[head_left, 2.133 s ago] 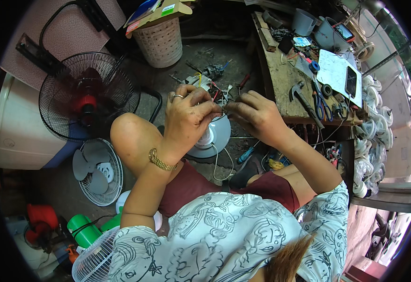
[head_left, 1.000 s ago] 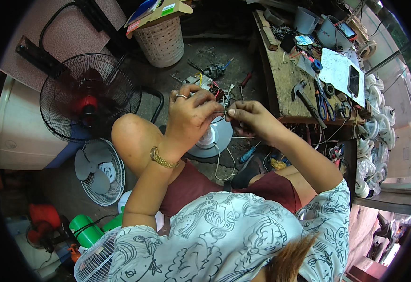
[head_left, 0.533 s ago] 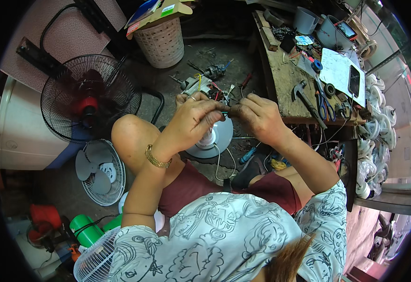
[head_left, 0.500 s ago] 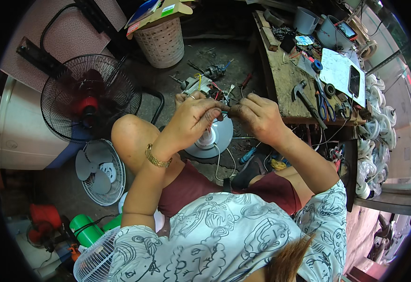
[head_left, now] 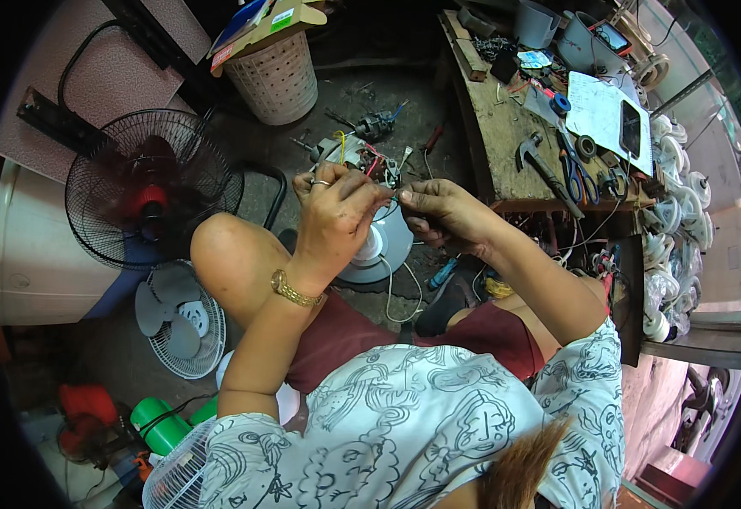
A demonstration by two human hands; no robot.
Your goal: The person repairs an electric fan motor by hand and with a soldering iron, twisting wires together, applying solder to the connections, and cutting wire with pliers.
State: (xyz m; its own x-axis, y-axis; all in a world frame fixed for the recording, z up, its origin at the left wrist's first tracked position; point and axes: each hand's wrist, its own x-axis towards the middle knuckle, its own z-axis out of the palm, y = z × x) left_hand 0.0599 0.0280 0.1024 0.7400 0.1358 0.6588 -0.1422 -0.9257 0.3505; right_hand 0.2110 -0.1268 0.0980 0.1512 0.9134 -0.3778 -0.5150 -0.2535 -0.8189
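Observation:
My left hand (head_left: pixel 336 208), with a ring and a gold watch (head_left: pixel 296 289) on its wrist, pinches a thin green wire (head_left: pixel 394 200). Fingertip to fingertip with it, my right hand (head_left: pixel 448 214) grips the same wire between thumb and forefinger, its other fingers curled under. Much of the wire is hidden by the fingers. Just beyond the hands lies an opened fan motor assembly (head_left: pixel 356 153) with yellow, red and white leads. Below them stands a round grey fan base (head_left: pixel 394 246) with a white centre and a white cord (head_left: pixel 390 295).
On my right, a wooden bench (head_left: pixel 506 161) carries a hammer (head_left: pixel 548 176), scissors (head_left: pixel 576 170), tape, a notebook and a phone (head_left: pixel 631 131). A black cage fan (head_left: pixel 154 187) and a white fan guard with grey blades (head_left: pixel 185 327) are on my left. A woven basket (head_left: pixel 275 81) stands ahead.
My right hand has turned and its lower fingers have dropped, while both hands stay fingertip to fingertip at the wire. The whole view has shifted slightly.

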